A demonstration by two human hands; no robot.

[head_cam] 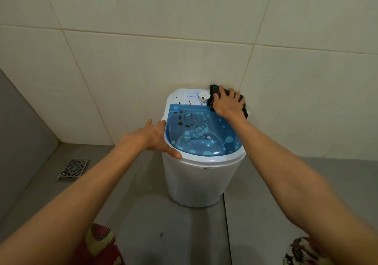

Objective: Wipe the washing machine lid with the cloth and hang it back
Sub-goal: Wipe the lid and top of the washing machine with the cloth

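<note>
A small white washing machine (pixel 190 183) stands on the grey floor against the tiled wall. Its translucent blue lid (pixel 204 133) is shut and carries several dark brown stains near its back left; more stains sit on the white control panel (pixel 180 98) beside the dial (pixel 203 96). My right hand (pixel 228 104) presses a dark cloth (pixel 214 89) flat on the back right corner of the machine top, next to the dial. My left hand (pixel 158 137) grips the machine's left rim, thumb on the front edge.
A metal floor drain grate (pixel 73 169) lies in the floor to the left. Cream wall tiles (pixel 143 60) rise directly behind the machine. Patterned red clothing (pixel 100 244) shows at the bottom edge.
</note>
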